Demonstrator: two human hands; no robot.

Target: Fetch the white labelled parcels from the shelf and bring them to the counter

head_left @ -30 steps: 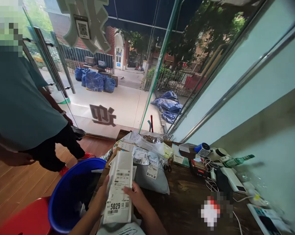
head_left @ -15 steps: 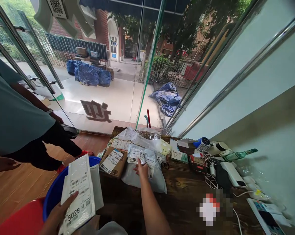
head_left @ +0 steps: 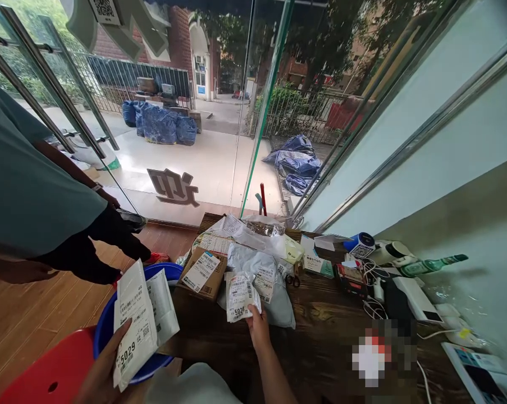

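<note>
My left hand (head_left: 104, 367) grips two white mailer parcels (head_left: 137, 320) by their lower edge; the front one has a label reading 5029, and both hang over the blue tub (head_left: 105, 331). My right hand (head_left: 258, 328) pinches a small clear-white labelled packet (head_left: 240, 294) by its lower corner, lifted just above the dark wooden table (head_left: 320, 342). Behind the packet lie a grey poly mailer (head_left: 274, 280) and a small cardboard box (head_left: 202, 272), with several more bagged parcels (head_left: 257, 235) farther back.
Another person in a teal top (head_left: 30, 191) stands at the left on the wooden floor. A red stool (head_left: 42, 376) sits beside the tub. Chargers, cables, a blue cylinder (head_left: 360, 244) and a green bottle (head_left: 430, 264) clutter the table's right side. Glass doors ahead.
My right hand has taken the small labelled packet off the grey mailer and pulled it back toward me. My left hand still holds the two white parcels at the left over the tub.
</note>
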